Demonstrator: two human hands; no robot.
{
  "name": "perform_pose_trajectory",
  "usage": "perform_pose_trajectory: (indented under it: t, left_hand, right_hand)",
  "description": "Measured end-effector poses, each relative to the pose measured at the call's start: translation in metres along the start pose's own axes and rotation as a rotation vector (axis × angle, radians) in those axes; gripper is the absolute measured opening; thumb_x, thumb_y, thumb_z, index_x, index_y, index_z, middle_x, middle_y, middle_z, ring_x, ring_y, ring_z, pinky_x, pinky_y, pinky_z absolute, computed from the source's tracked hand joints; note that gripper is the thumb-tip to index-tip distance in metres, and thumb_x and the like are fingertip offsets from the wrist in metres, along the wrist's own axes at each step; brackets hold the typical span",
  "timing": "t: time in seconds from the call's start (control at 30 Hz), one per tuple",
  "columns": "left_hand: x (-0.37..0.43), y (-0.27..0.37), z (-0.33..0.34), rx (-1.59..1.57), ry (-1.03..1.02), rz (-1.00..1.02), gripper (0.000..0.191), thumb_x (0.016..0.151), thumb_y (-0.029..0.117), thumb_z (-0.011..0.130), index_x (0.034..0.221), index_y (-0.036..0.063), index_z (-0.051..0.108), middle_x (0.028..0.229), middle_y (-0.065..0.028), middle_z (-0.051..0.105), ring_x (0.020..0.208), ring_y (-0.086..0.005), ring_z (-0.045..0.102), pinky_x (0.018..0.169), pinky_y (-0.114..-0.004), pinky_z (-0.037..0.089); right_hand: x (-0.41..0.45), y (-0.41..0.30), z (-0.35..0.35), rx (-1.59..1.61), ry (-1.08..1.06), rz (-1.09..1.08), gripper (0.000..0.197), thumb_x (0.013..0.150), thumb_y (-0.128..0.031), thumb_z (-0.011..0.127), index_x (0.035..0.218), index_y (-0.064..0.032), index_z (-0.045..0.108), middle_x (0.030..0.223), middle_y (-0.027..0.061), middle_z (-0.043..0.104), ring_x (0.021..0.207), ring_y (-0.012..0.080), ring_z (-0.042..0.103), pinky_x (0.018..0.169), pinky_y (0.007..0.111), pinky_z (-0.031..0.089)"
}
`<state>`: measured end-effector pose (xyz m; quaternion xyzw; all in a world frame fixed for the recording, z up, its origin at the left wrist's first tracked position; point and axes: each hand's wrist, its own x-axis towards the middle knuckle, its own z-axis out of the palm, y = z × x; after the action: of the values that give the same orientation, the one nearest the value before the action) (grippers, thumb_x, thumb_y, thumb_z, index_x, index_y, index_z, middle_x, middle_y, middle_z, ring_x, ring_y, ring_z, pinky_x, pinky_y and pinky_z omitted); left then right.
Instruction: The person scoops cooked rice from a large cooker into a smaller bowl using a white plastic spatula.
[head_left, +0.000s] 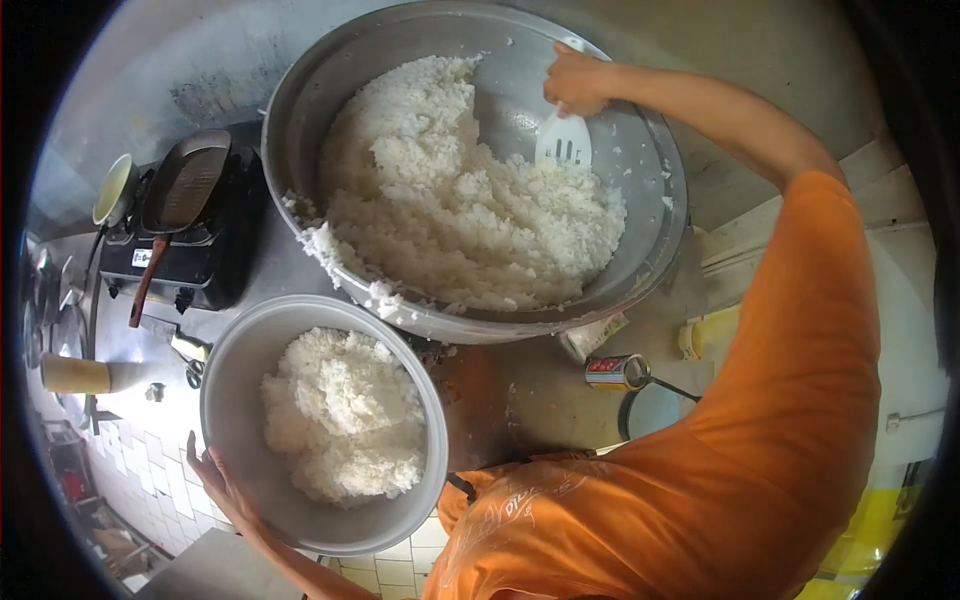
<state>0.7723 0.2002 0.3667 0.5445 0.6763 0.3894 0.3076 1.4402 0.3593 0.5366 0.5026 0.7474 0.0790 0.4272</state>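
Note:
My right hand (581, 81) is closed around a white slotted plastic spatula (564, 140), whose blade tip touches the cooked white rice (480, 217) in a very large metal pot (360, 34). Rice clings to that pot's near left rim. In front of it, at the lower left, a smaller grey metal pot (240, 360) holds a mound of white rice (337, 412). My left hand (221, 480) rests against the outer left side of the smaller pot, fingers spread; how firmly it supports the pot cannot be told.
A black portable stove (217, 270) carries a dark pan (184, 187) with a wooden handle, left of the large pot. Below lie scissors (194, 372) and a knife (160, 328). A tan cup (75, 374) stands far left. A printed can (609, 372) is right of centre.

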Motion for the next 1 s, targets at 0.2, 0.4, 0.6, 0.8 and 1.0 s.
perform_pose_trajectory:
  t: [0.2, 0.4, 0.6, 0.8, 1.0]
  left_hand:
    - [-0.004, 0.001, -0.003, 0.000, -0.037, 0.009, 0.056, 0.103, 0.047, 0.040, 0.144, 0.0087, 0.035, 0.121, -0.0238, 0.058, 0.110, -0.0287, 0.056, 0.095, -0.040, 0.043]
    - [-0.006, 0.001, -0.012, -0.020, -0.010, 0.008, 0.058, 0.103, 0.050, 0.037, 0.144, 0.0089, 0.035, 0.120, -0.0249, 0.059, 0.108, -0.0313, 0.058, 0.094, -0.039, 0.044]
    - [-0.002, -0.001, -0.010, 0.023, -0.039, -0.002, 0.061, 0.103, 0.052, 0.033, 0.145, 0.0086, 0.034, 0.125, -0.0261, 0.058, 0.113, -0.0335, 0.058, 0.094, -0.040, 0.045]
    - [0.000, 0.000, -0.009, 0.037, -0.018, -0.028, 0.062, 0.102, 0.054, 0.033, 0.144, 0.0091, 0.035, 0.127, -0.0256, 0.058, 0.111, -0.0336, 0.059, 0.092, -0.042, 0.045]
    - [-0.008, 0.009, -0.008, 0.035, 0.044, -0.068, 0.062, 0.102, 0.055, 0.033, 0.142, 0.0082, 0.041, 0.117, -0.0250, 0.062, 0.105, -0.0328, 0.060, 0.091, -0.040, 0.045]
  right_hand:
    - [-0.096, -0.048, -0.069, -0.015, -0.523, 0.197, 0.036, 0.081, -0.011, 0.067, 0.115, -0.0028, 0.066, 0.090, 0.0123, 0.070, 0.077, 0.0268, 0.068, 0.058, 0.042, 0.056]
    - [-0.207, -0.100, -0.121, 0.991, -0.676, 0.338, 0.053, 0.083, -0.005, 0.063, 0.135, -0.0091, 0.051, 0.089, 0.0085, 0.070, 0.072, 0.0182, 0.068, 0.061, 0.034, 0.057]
    - [-0.230, -0.085, -0.167, 0.858, -0.192, 0.229, 0.031, 0.081, -0.007, 0.068, 0.112, -0.0023, 0.070, 0.076, 0.0068, 0.070, 0.055, 0.0141, 0.063, 0.056, 0.029, 0.053]
    - [-0.176, -0.088, -0.183, 0.663, -0.364, 0.279, 0.024, 0.076, -0.010, 0.073, 0.099, -0.0031, 0.075, 0.071, 0.0066, 0.071, 0.055, 0.0118, 0.065, 0.051, 0.029, 0.049]
    - [-0.156, -0.166, -0.198, 0.781, -0.178, 0.328, 0.022, 0.075, -0.014, 0.071, 0.093, -0.0008, 0.074, 0.080, 0.0145, 0.073, 0.071, 0.0208, 0.072, 0.061, 0.034, 0.054]
